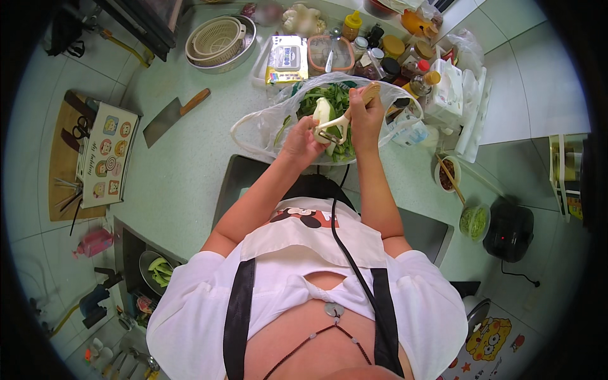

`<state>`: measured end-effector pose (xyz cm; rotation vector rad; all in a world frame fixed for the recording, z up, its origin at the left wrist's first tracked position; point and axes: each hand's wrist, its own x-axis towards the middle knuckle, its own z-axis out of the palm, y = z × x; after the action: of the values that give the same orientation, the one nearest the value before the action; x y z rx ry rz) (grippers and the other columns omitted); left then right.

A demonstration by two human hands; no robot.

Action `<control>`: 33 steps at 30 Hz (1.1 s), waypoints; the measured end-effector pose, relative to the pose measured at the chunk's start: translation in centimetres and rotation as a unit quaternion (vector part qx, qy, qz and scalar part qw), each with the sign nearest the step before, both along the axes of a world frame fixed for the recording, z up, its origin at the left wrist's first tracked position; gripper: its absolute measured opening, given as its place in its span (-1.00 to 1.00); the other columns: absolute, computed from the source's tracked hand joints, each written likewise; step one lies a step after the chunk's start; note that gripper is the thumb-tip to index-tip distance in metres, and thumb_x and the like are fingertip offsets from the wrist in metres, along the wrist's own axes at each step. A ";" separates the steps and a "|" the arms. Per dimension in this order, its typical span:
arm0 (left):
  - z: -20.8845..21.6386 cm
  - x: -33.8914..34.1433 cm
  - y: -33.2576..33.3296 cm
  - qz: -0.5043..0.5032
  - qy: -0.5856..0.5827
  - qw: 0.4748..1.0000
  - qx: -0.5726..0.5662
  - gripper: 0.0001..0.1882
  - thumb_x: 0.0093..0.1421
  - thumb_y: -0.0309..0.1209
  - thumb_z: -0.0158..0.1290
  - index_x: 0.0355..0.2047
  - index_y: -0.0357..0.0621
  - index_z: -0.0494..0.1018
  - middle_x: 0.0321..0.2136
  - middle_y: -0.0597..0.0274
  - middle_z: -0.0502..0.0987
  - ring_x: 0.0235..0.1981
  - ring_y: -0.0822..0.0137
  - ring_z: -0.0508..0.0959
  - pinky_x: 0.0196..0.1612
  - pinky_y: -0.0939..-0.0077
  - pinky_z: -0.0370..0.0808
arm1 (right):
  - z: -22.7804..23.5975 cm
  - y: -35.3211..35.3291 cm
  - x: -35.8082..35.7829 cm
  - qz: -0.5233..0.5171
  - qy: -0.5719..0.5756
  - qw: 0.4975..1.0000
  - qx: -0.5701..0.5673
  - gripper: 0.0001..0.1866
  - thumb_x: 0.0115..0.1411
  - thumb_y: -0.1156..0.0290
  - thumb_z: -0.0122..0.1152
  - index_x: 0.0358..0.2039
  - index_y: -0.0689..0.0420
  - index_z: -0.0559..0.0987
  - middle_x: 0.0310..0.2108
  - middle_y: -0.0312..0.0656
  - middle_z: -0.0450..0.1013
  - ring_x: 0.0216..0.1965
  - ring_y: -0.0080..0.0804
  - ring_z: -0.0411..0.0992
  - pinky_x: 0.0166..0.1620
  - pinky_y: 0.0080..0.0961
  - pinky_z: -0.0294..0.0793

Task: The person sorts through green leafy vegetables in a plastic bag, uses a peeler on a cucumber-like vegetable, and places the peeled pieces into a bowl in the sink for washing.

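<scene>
My left hand grips a partly peeled, pale green vegetable stem, perhaps celtuce. In my right hand is a cream-coloured peeler, its tan handle end poking out above the fist. The peeler's head lies against the lower part of the stem, close to my left fingers. Both hands are over an open white plastic bag on the counter. Green leaves and peelings fill the bag beneath them. My fingers hide the stem's lower end.
A cleaver with a wooden handle lies at the left. Behind the bag stand a nested colander, a wipes pack and several jars. To the right are a small bowl with chopsticks and a tub of chopped greens.
</scene>
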<state>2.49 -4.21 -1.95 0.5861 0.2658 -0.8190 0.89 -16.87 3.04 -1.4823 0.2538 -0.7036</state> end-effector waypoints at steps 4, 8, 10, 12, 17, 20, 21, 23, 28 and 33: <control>0.0 -0.1 0.0 -0.003 0.006 1.000 -0.013 -0.61 -0.07 -0.35 -0.03 -0.18 -0.15 0.27 -0.29 0.23 0.40 -0.30 0.34 0.44 -0.31 0.48 0.41 | -0.4 -0.3 -0.1 -0.001 0.018 1.000 0.019 -0.83 0.09 0.32 0.05 -0.51 0.12 0.35 -0.62 -0.42 0.23 -0.59 -0.74 0.13 -0.54 -0.76 0.11; 0.0 0.3 0.1 -0.014 0.014 0.999 -0.045 -0.68 -0.05 -0.36 -0.06 -0.22 -0.09 0.28 -0.32 0.29 0.39 -0.36 0.40 0.44 -0.35 0.55 0.41 | -0.5 -0.7 0.1 0.010 0.021 0.999 0.040 -0.84 0.09 0.32 0.05 -0.49 0.11 0.35 -0.62 -0.43 0.21 -0.60 -0.74 0.12 -0.54 -0.76 0.11; -0.1 0.4 0.0 -0.016 0.013 0.999 -0.048 -0.68 -0.05 -0.36 -0.07 -0.22 -0.09 0.28 -0.32 0.29 0.39 -0.36 0.40 0.43 -0.35 0.55 0.41 | -0.6 -0.8 0.3 0.013 0.012 0.999 0.049 -0.84 0.10 0.32 0.04 -0.49 0.11 0.35 -0.62 -0.43 0.21 -0.60 -0.75 0.12 -0.54 -0.76 0.11; 0.3 0.5 -0.1 -0.013 0.008 0.999 -0.039 -0.67 -0.05 -0.36 -0.07 -0.22 -0.09 0.28 -0.32 0.29 0.39 -0.35 0.40 0.43 -0.35 0.55 0.42 | -0.6 -0.8 0.6 0.013 0.009 0.998 0.064 -0.84 0.09 0.32 0.04 -0.50 0.12 0.34 -0.61 -0.43 0.21 -0.60 -0.74 0.12 -0.53 -0.76 0.11; 0.2 0.8 -0.1 -0.023 0.034 0.998 -0.042 -0.58 -0.08 -0.39 -0.04 -0.15 -0.17 0.25 -0.25 0.18 0.38 -0.28 0.29 0.44 -0.29 0.46 0.46 | 0.6 0.0 1.3 0.023 0.031 0.999 0.012 -0.83 0.06 0.35 0.06 -0.52 0.19 0.37 -0.58 -0.34 0.30 -0.54 -0.66 0.22 -0.48 -0.65 0.24; -0.2 1.2 0.1 -0.027 0.054 0.995 -0.080 -0.57 -0.08 -0.40 -0.04 -0.14 -0.19 0.23 -0.23 0.15 0.37 -0.25 0.28 0.43 -0.26 0.44 0.46 | -0.1 -0.5 1.6 0.025 0.016 0.999 0.024 -0.84 0.06 0.36 0.07 -0.52 0.18 0.37 -0.59 -0.36 0.29 -0.55 -0.67 0.22 -0.47 -0.67 0.23; -0.2 1.3 0.1 -0.025 0.061 0.994 -0.092 -0.56 -0.08 -0.40 -0.04 -0.13 -0.19 0.23 -0.22 0.15 0.36 -0.24 0.27 0.42 -0.26 0.44 0.47 | -0.3 -0.7 1.7 0.022 0.014 0.999 0.029 -0.84 0.07 0.35 0.05 -0.51 0.16 0.37 -0.60 -0.38 0.26 -0.58 -0.69 0.18 -0.51 -0.70 0.19; 0.0 1.3 -0.1 -0.012 0.055 0.995 -0.081 -0.58 -0.09 -0.40 -0.06 -0.16 -0.18 0.23 -0.26 0.19 0.38 -0.29 0.30 0.43 -0.29 0.47 0.42 | -0.6 -1.0 1.8 0.018 0.013 0.999 0.042 -0.84 0.09 0.33 0.03 -0.50 0.13 0.35 -0.62 -0.43 0.21 -0.63 -0.74 0.12 -0.58 -0.76 0.09; -0.2 1.5 0.0 -0.002 0.045 0.997 -0.057 -0.59 -0.10 -0.40 -0.06 -0.18 -0.18 0.24 -0.29 0.22 0.39 -0.32 0.32 0.43 -0.31 0.50 0.40 | -1.3 -1.9 1.9 0.027 0.028 0.996 0.080 -0.85 0.07 0.36 0.05 -0.52 0.15 0.36 -0.61 -0.41 0.24 -0.60 -0.72 0.16 -0.54 -0.74 0.15; -0.4 1.2 0.1 -0.018 0.054 0.997 -0.042 -0.59 -0.11 -0.42 -0.06 -0.17 -0.19 0.23 -0.29 0.21 0.38 -0.32 0.32 0.42 -0.33 0.51 0.41 | -0.8 -0.7 1.7 0.034 0.014 0.999 0.024 -0.85 0.08 0.33 0.04 -0.50 0.13 0.35 -0.61 -0.41 0.21 -0.60 -0.73 0.13 -0.54 -0.74 0.12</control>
<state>3.69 -4.14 -2.32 0.4695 0.3184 -0.8940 2.64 -17.54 2.27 -1.4487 0.2384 -0.6183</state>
